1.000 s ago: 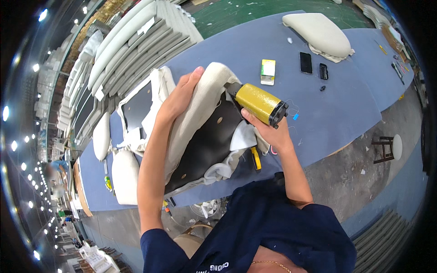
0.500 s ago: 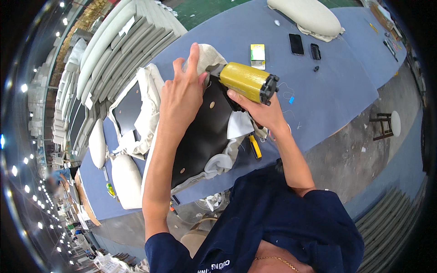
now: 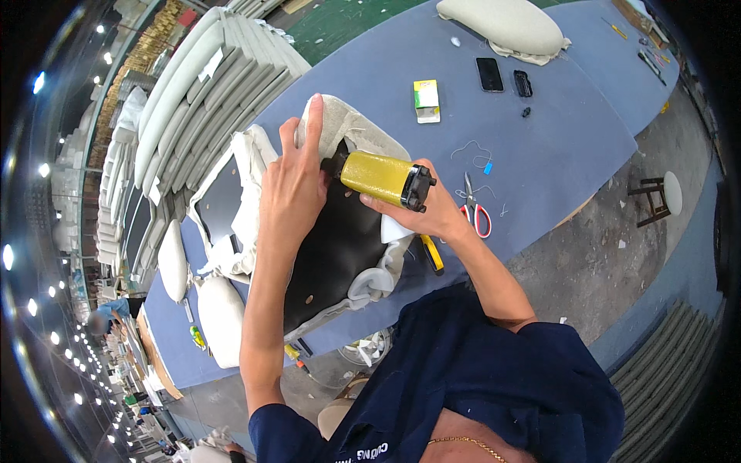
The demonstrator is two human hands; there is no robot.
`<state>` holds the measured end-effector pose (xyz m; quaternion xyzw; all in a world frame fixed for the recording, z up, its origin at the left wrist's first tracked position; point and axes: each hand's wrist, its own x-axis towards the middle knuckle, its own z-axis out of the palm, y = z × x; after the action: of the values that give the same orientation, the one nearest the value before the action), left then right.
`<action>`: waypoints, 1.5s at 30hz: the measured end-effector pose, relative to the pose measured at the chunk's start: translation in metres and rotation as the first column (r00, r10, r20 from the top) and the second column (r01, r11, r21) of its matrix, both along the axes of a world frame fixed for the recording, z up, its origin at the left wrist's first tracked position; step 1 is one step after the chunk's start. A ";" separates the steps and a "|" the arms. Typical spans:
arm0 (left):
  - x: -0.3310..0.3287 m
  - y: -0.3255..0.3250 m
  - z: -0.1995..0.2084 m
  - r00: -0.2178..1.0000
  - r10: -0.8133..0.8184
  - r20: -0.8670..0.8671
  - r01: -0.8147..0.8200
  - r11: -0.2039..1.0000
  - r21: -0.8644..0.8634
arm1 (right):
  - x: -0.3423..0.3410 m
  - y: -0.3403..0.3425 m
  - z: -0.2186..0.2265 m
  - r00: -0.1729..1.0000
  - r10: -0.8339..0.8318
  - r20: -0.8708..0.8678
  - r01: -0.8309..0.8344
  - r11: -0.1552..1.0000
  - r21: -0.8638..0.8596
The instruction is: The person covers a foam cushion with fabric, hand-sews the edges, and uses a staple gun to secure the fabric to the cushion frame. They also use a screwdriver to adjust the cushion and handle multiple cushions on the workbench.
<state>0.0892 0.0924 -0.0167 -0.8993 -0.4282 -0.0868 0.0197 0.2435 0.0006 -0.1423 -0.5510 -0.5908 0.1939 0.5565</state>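
Note:
A yellow staple gun with a black end is gripped in my right hand. Its nose points left, down at the folded fabric along the far edge of a black-backed upholstered panel. My left hand holds the beige fabric at the panel's far left corner. Its index finger stretches over the edge, and its thumb lies close beside the gun's nose. The gun hides the spot under it. White padding bulges along the panel's near right side.
Red-handled scissors and a yellow utility knife lie right of the panel. Beyond are a small box, a phone and a beige cushion. Another covered panel sits left, near stacked panels. A stool stands right.
The staple gun has moved left and nearer to me along the fabric edge. The panel has shifted slightly, with my left hand still at its corner. The scissors have come into sight.

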 end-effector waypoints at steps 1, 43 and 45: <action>-0.003 0.000 0.000 0.999 -0.035 0.013 0.035 0.999 0.018 | -0.004 -0.001 -0.008 0.999 -0.010 0.031 0.009 0.999 0.042; -0.073 -0.028 -0.007 0.991 0.000 0.133 0.009 0.998 -0.066 | -0.044 -0.021 0.009 0.987 0.158 -0.029 -0.160 0.981 -0.105; -0.076 -0.029 0.001 0.988 -0.022 0.151 0.041 0.991 -0.127 | -0.048 -0.026 0.013 0.989 0.111 -0.100 -0.124 0.982 -0.141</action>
<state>0.0132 0.0638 -0.0160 -0.8963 -0.4190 -0.1264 -0.0722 0.1955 -0.0252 -0.1295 -0.5450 -0.5805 0.2944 0.5285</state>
